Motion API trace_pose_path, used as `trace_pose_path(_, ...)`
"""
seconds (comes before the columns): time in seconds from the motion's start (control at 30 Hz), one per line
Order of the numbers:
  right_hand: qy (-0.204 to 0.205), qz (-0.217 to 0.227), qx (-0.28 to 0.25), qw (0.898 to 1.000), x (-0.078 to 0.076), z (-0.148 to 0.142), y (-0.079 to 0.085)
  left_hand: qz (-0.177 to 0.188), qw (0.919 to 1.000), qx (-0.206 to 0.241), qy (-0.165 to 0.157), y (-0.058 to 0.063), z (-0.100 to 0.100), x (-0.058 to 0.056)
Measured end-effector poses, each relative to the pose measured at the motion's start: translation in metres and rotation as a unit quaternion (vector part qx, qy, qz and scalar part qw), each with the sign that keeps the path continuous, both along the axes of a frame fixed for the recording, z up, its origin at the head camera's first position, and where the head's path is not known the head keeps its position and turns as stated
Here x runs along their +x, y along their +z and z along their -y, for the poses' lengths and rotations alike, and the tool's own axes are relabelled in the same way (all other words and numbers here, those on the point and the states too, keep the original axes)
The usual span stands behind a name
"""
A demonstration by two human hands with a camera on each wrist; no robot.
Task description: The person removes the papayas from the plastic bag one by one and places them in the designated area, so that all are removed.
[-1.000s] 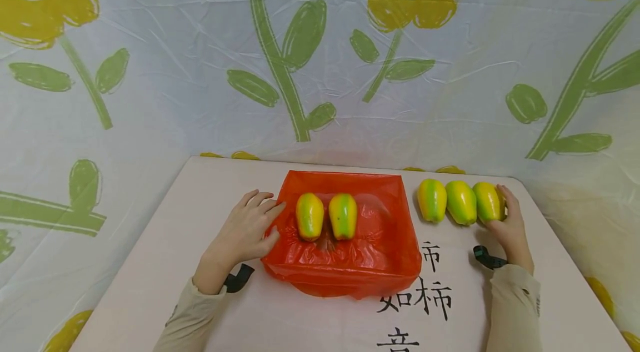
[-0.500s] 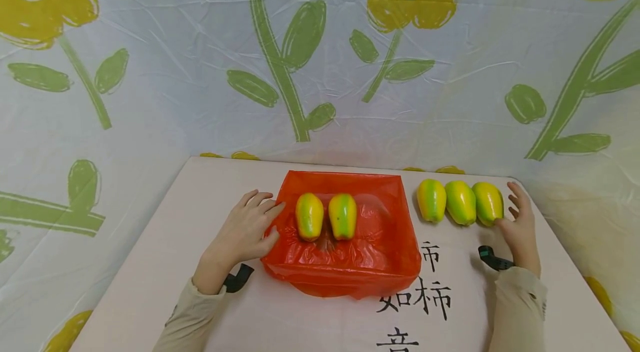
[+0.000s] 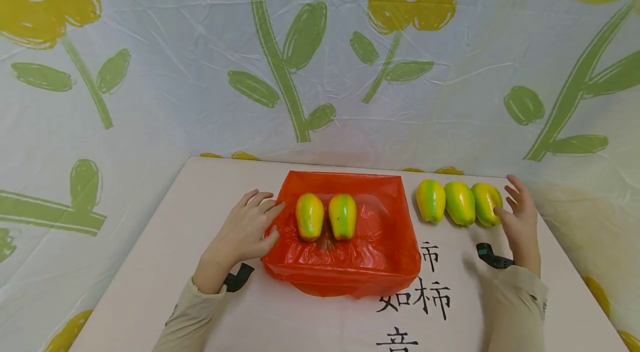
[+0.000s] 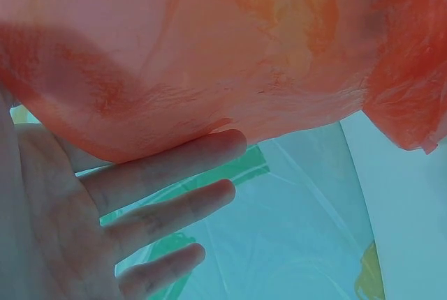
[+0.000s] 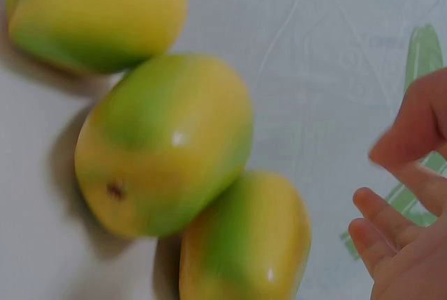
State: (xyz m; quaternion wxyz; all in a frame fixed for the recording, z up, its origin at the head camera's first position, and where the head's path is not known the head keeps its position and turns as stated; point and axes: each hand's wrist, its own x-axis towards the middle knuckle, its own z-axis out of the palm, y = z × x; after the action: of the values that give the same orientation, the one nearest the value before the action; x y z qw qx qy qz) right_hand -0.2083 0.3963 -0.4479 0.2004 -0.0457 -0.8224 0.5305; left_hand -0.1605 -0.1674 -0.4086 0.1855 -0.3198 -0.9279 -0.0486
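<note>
A boxy container lined with a red plastic bag (image 3: 380, 230) stands mid-table, two yellow-green papayas (image 3: 309, 216) side by side inside it. My left hand (image 3: 246, 228) is at the container's left side, its fingers extended. In the left wrist view, that hand's fingers (image 4: 174, 164) lie right at the lower edge of the red plastic (image 4: 209, 70). Three more papayas (image 3: 460, 203) lie in a row at the back right of the table. My right hand (image 3: 521, 224) holds nothing and hovers just right of the row, fingers spread. The right wrist view shows these papayas (image 5: 167, 146) close up.
Black Chinese characters (image 3: 433, 297) are printed on the pale table (image 3: 280, 318), right of and below the red container. A flower-patterned sheet (image 3: 200, 63) hangs behind the table and along its sides.
My right hand has let go of the rightmost papaya and drawn off to the right, its fingers spreading. That papaya stays in the row. The left hand and the red container have kept still.
</note>
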Motion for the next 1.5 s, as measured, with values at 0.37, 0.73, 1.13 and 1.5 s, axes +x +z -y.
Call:
trace_pose_path(0.37,0.118,-0.107,-0.215,0.964,0.0,0.032,0.028,-0.001,1.0,-0.002,0.0,0.001,0.0,0.0)
trace_pose_path(0.73,0.17,-0.109,-0.19,0.961,0.005,0.067,0.056,-0.009,0.9999,0.003,-0.004,-0.001,0.001,-0.002)
trace_pose_path(1.13,0.199,-0.098,-0.112,0.969,0.012,0.1,0.072,-0.007,1.0,0.003,-0.006,0.0,-0.001,-0.002)
trace_pose_path(1.5,0.206,-0.12,-0.109,0.965,0.027,0.134,0.095,-0.004,1.0,0.005,-0.006,0.0,-0.001,0.0)
